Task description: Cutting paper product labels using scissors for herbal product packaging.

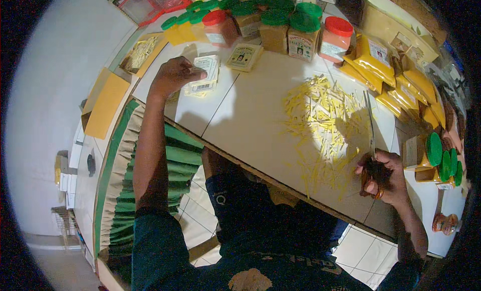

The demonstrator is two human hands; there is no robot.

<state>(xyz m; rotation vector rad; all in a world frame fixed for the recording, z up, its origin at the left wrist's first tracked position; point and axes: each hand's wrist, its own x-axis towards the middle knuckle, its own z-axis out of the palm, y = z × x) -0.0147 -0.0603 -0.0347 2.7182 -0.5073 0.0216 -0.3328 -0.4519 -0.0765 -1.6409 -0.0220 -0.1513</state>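
Note:
My left hand point(178, 75) is at a stack of printed paper labels point(206, 74) on the left of the white tiled table. Its thumb lies over the top label, with the other fingers curled at the stack's left edge. A second stack of labels point(243, 58) lies just to the right. My right hand point(385, 176) grips a pair of scissors point(370, 120) by the dark handles. The blades point away from me and are slightly apart. Beside them spreads a heap of thin yellow and white paper strips point(325, 116), partly in shadow.
Jars with green lids point(274, 28) and red-lidded jars point(335, 39) line the back. Yellow powder packets point(375, 62) are piled at the right, above jars lying on their sides point(434, 152). An open box point(142, 54) and a yellow-orange box point(107, 103) stand left. A green pleated skirt point(182, 148) hangs below.

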